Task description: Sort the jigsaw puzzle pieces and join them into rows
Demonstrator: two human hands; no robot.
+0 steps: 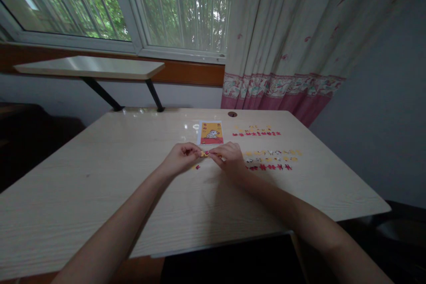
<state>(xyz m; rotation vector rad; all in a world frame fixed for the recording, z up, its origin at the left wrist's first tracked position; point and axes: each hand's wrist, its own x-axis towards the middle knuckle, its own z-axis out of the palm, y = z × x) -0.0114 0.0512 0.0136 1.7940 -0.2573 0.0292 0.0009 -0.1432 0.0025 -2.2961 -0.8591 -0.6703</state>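
Observation:
Above the middle of the table, my left hand (181, 157) and my right hand (229, 157) meet fingertip to fingertip. Both pinch small yellow and red jigsaw puzzle pieces (204, 154) between them. Whether those pieces are joined I cannot tell. Just below my left fingertips, another red and yellow piece (197, 167) lies on the table. Right behind my hands is a reference picture card (211, 134) showing a white animal on an orange and red ground. To the right of my right hand, several loose puzzle pieces (271, 167) lie in rows, partly hidden by that hand.
A pale wooden table (100, 195) stretches out before me. More pieces (258, 134) lie in rows at the back right. A small raised shelf (96, 69) on black legs stands at the back left. A round cable hole (232, 114) is near the back edge, before the curtain (273, 84).

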